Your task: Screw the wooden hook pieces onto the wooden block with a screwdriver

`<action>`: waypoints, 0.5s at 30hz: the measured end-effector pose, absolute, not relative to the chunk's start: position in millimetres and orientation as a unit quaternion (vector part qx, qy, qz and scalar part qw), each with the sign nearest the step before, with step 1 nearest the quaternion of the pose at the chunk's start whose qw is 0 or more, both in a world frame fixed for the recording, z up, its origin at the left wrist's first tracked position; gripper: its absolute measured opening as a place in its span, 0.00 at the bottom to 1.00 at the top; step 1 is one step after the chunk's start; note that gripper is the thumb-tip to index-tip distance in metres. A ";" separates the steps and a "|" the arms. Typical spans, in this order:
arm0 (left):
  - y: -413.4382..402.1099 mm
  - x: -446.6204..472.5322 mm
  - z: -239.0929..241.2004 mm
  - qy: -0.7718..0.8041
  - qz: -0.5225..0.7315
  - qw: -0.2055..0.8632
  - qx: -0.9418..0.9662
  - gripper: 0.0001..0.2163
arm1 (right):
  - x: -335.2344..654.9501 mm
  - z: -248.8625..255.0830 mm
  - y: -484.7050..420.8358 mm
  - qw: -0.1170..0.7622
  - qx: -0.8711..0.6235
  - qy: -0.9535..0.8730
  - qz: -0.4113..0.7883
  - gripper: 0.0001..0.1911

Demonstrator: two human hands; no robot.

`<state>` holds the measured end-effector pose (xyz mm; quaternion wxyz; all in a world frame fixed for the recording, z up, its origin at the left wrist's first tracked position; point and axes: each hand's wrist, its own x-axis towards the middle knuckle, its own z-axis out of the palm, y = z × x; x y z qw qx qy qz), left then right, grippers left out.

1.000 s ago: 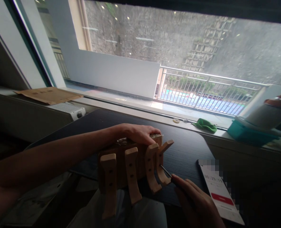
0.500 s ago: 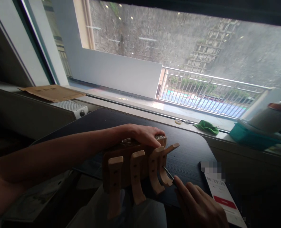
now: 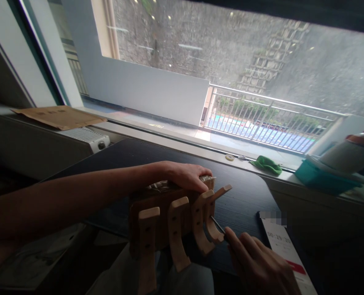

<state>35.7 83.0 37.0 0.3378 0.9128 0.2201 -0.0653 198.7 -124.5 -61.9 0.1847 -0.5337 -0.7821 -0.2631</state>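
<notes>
A brown wooden board (image 3: 164, 217) stands on edge over my lap by the table. Several pale curved wooden legs (image 3: 147, 250) with dark screw holes are fixed along its near face. My left hand (image 3: 188, 175) is closed over the top edge, its thumb on the near side and clear plastic wrap (image 3: 159, 186) beneath and beside it. Closed around a screwdriver (image 3: 218, 224), my right hand (image 3: 255, 258) hides the handle. The thin metal shaft points up and left, its tip against the rightmost leg.
The dark table (image 3: 240, 192) has a rounded right corner. A phone (image 3: 278, 241) showing a timer lies right of my right hand. On the windowsill are a green cloth (image 3: 266, 164), a roll of tape (image 3: 229, 157), a teal container (image 3: 320, 176) and a brown envelope (image 3: 62, 116).
The view has shifted slightly. The board's left end sits a little lower and nearer. Both hands keep the same grip, and the screwdriver tip stays at the rightmost leg.
</notes>
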 end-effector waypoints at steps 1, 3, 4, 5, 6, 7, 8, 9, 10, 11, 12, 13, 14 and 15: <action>83.7 35.4 37.1 0.219 -0.066 0.336 0.914 0.23 | 199.0 -54.4 -122.5 0.161 -0.516 -0.792 -0.284 0.18; 85.0 34.4 37.0 0.215 -0.066 0.334 0.915 0.23 | 200.1 -44.8 -118.3 0.138 -0.489 -0.811 -0.291 0.20; 85.6 33.7 36.9 0.212 -0.064 0.334 0.916 0.23 | 200.9 -43.7 -116.4 0.143 -0.487 -0.814 -0.281 0.19; 86.0 33.1 36.8 0.212 -0.059 0.333 0.917 0.23 | 201.6 -45.0 -114.9 0.161 -0.490 -0.816 -0.262 0.18; 86.2 32.5 36.6 0.213 -0.055 0.332 0.917 0.23 | 202.4 -48.6 -113.9 0.190 -0.502 -0.811 -0.235 0.17; 86.1 32.1 36.5 0.215 -0.053 0.330 0.917 0.23 | 202.9 -53.7 -113.4 0.228 -0.524 -0.796 -0.201 0.15; 85.8 31.9 36.4 0.218 -0.054 0.329 0.917 0.23 | 203.2 -59.6 -113.4 0.268 -0.549 -0.776 -0.157 0.14; 85.2 32.0 36.4 0.222 -0.055 0.326 0.917 0.23 | 203.2 -65.5 -113.7 0.306 -0.590 -0.739 -0.107 0.14; 84.4 32.3 36.5 0.225 -0.056 0.323 0.918 0.24 | 203.0 -70.8 -114.2 0.336 -0.627 -0.701 -0.054 0.14; 83.3 32.8 36.7 0.227 -0.058 0.319 0.918 0.25 | 202.7 -75.0 -114.9 0.356 -0.656 -0.665 -0.004 0.13; 82.0 33.4 37.0 0.228 -0.058 0.314 0.920 0.26 | 202.4 -78.2 -115.6 0.368 -0.677 -0.636 0.038 0.13; 80.7 33.9 37.3 0.231 -0.057 0.308 0.921 0.26 | 202.5 -80.2 -116.5 0.373 -0.687 -0.620 0.070 0.14; 79.5 34.3 37.6 0.235 -0.056 0.302 0.922 0.27 | 203.0 -81.5 -117.5 0.371 -0.689 -0.617 0.087 0.14; 78.5 34.5 37.7 0.238 -0.055 0.298 0.923 0.27 | 204.1 -82.1 -118.8 0.362 -0.688 -0.622 0.090 0.14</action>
